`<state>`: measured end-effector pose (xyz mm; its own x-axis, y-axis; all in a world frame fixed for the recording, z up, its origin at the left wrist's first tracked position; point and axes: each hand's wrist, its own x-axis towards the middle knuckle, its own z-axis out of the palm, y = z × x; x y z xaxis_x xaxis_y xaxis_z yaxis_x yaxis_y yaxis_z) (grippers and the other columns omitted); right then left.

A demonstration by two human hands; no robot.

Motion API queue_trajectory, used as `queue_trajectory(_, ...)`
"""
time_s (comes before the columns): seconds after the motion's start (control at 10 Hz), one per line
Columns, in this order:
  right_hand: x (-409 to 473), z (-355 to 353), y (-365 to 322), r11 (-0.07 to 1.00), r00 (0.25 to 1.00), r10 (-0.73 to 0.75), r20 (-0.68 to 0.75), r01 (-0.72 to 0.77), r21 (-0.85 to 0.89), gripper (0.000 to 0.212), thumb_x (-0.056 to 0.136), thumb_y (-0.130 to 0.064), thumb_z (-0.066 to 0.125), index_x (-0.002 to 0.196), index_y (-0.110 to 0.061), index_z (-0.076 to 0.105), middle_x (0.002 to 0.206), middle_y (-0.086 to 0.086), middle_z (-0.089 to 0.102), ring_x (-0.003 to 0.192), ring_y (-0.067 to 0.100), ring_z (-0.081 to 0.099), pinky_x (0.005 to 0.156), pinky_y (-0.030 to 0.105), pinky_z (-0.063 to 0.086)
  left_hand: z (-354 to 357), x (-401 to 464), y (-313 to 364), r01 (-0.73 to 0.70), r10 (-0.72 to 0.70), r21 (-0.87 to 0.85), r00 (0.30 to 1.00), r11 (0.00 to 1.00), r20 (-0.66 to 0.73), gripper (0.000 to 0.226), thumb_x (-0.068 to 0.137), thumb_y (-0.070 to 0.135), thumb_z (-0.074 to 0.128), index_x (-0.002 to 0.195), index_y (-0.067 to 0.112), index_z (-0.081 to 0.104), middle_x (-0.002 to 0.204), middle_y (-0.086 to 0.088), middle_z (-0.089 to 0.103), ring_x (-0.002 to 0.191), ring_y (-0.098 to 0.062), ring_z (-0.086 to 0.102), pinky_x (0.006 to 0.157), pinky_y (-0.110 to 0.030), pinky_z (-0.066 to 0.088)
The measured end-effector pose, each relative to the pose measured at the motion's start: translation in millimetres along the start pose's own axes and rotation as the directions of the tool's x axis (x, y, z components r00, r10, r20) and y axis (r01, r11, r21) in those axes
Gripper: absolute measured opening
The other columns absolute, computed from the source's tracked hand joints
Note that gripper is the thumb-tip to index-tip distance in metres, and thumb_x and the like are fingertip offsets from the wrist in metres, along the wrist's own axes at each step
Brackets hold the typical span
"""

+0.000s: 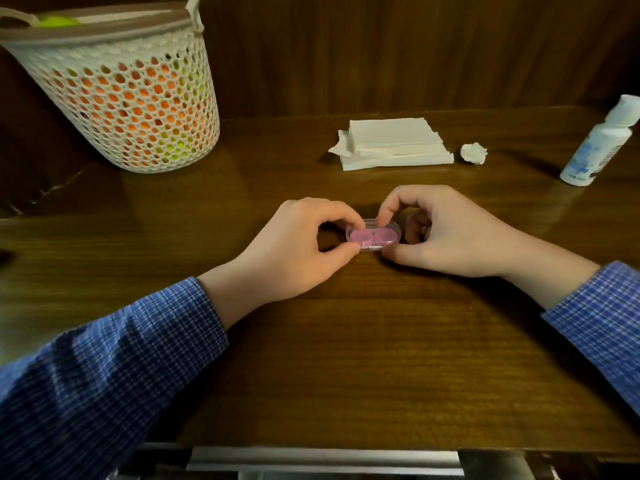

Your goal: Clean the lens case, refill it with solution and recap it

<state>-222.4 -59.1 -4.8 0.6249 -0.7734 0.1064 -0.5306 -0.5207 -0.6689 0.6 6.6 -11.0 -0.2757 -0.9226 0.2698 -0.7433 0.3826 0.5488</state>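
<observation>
Pinching the case (373, 236) from both ends, the left hand (304, 244) and right hand (446, 230) each keep a thumb-and-finger grip on it, low on the tabletop (346, 358). Beyond the right grip lie tissues (394, 143); the bottle (599, 143) stands farther right.

Fingers of both hands (374, 233) cover the lens case (373, 235) ends, the basket (114, 88) is cropped at the frame edge, and the bottle (595, 143) label is illegible.
</observation>
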Motion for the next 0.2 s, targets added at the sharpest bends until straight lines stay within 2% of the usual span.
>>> queue_trajectory(0.1,0.1,-5.1,-1.9,1.000,1.000,0.018,0.014,-0.018,0.004,0.028,0.078,-0.035,0.083,0.101,-0.035,0.067,0.103,-0.016,0.067,0.076,0.002,0.064,0.061,0.016,0.053,-3.5,1.0,0.5,0.014,-0.014,-0.046,1.000,0.999,-0.004,0.025,0.093,0.031,0.073,0.118,0.031,0.072,0.111,0.023,0.067,0.103,0.014,0.060,0.080,-0.001,0.047)
queue_trajectory(0.2,-9.6,-4.5,-5.7,0.993,0.992,0.027,-0.123,-0.013,0.119,0.026,0.082,-0.037,0.079,0.104,-0.029,0.067,0.105,-0.012,0.067,0.078,0.005,0.065,0.063,0.016,0.052,-3.4,-6.2,3.9,0.090,-0.100,-0.123,0.992,0.988,-0.074,0.032,0.093,0.040,0.068,0.123,0.032,0.067,0.118,0.021,0.063,0.113,0.003,0.061,0.094,-0.016,0.052)
